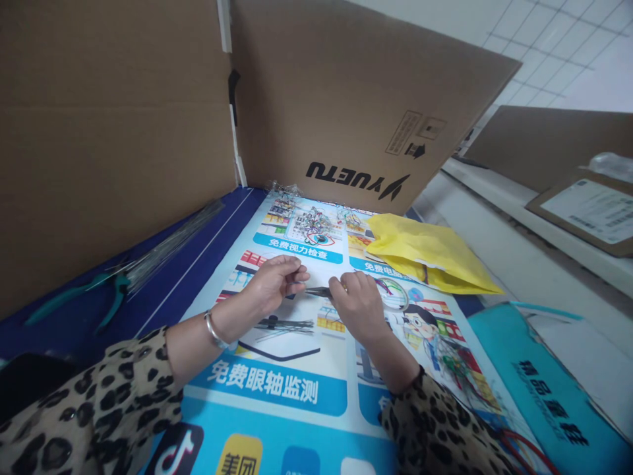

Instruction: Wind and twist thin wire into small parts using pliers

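My right hand (pixel 360 307) is wrapped round a pair of needle-nose pliers (pixel 318 291), whose dark jaws point left. My left hand (pixel 277 285) has thumb and fingers pinched together close to the jaw tips; what it holds is too thin to make out. Below the hands, a small bunch of short thin wires (pixel 289 325) lies on the printed sheet (pixel 267 386). A ring of coloured strands (pixel 393 293) rests just beyond my right hand.
Cardboard panels (pixel 346 92) stand at the back and left. Teal-handled pliers (pixel 117 300) lie beside long straight wires (pixel 173 244). Tangled wire pieces (pixel 312 224) sit at the back. A yellow pouch (pixel 425 247), coloured wires (pixel 457 369) and a teal box (pixel 548 382) are at right.
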`<move>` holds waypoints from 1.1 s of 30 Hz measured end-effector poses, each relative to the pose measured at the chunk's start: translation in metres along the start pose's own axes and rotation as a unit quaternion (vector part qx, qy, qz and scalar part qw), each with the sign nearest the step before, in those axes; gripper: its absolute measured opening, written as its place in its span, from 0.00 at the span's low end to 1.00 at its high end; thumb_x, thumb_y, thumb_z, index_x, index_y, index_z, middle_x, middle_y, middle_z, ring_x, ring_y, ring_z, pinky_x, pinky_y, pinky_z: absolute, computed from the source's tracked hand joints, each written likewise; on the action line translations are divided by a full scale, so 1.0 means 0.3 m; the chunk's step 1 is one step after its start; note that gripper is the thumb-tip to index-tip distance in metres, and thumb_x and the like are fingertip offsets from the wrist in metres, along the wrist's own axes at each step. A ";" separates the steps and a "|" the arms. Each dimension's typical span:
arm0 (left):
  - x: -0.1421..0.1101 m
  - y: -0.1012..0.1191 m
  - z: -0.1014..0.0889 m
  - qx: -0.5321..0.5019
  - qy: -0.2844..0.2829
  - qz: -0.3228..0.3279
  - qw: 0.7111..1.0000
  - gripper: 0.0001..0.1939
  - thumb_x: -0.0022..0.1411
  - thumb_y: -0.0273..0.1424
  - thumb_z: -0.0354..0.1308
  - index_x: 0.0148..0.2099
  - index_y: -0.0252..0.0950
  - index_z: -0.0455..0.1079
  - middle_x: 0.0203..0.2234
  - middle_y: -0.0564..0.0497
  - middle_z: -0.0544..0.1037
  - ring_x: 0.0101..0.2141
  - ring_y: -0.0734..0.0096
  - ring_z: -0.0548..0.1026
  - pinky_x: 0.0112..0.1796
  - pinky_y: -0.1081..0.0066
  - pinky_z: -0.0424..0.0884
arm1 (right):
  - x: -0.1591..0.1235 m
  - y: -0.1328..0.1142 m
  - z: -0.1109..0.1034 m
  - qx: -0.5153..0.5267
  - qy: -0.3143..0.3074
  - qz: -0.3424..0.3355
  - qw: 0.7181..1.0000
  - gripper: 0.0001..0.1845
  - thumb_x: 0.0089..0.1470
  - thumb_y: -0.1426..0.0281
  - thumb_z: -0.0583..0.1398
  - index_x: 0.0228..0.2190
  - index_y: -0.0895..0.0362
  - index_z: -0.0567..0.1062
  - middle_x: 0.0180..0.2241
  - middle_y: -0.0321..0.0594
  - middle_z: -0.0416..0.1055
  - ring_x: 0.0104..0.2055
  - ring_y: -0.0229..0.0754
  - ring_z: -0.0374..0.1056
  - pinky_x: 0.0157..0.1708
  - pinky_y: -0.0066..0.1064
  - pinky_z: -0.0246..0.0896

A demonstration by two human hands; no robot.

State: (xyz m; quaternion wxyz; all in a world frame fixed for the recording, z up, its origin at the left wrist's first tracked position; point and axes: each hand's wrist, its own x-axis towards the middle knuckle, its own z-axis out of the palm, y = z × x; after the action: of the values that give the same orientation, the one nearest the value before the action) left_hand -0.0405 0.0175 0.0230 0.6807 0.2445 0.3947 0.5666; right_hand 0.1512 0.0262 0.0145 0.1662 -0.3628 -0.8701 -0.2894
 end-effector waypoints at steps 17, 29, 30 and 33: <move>-0.003 -0.003 0.004 0.015 -0.012 -0.017 1.000 0.02 0.55 0.22 0.56 0.31 0.31 0.64 0.24 0.51 0.69 0.24 0.77 0.72 0.19 0.80 0.69 | -0.002 0.002 0.003 -0.012 0.023 -0.014 1.000 0.06 0.56 0.72 0.53 0.32 0.57 0.70 0.26 0.40 0.62 0.31 0.42 0.52 0.31 0.36 0.42; -0.010 0.010 0.006 0.079 -0.014 0.015 0.997 0.04 0.55 0.26 0.55 0.30 0.32 0.63 0.25 0.52 0.69 0.24 0.77 0.71 0.20 0.79 0.70 | -0.003 -0.002 -0.005 0.021 -0.023 -0.021 0.999 0.07 0.55 0.73 0.54 0.25 0.57 0.68 0.25 0.39 0.63 0.31 0.42 0.54 0.31 0.34 0.42; -0.009 0.012 0.005 0.091 -0.019 0.020 0.995 0.04 0.55 0.26 0.56 0.30 0.32 0.62 0.25 0.52 0.69 0.24 0.77 0.71 0.19 0.79 0.70 | -0.003 -0.002 -0.005 0.026 -0.030 -0.026 0.999 0.07 0.54 0.73 0.54 0.25 0.57 0.67 0.25 0.39 0.63 0.31 0.42 0.54 0.31 0.34 0.42; -0.003 0.018 -0.003 0.134 -0.045 0.038 0.989 0.07 0.54 0.29 0.58 0.31 0.33 0.62 0.25 0.52 0.70 0.23 0.76 0.72 0.19 0.78 0.69 | 0.000 -0.002 -0.012 0.046 -0.059 -0.045 0.996 0.05 0.52 0.74 0.56 0.26 0.57 0.68 0.25 0.38 0.64 0.31 0.42 0.56 0.30 0.33 0.43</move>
State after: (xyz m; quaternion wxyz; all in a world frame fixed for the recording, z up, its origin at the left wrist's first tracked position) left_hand -0.0443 0.0177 0.0271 0.6368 0.3732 0.4264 0.5229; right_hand 0.1511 0.0237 0.0172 0.1176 -0.3320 -0.9060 -0.2346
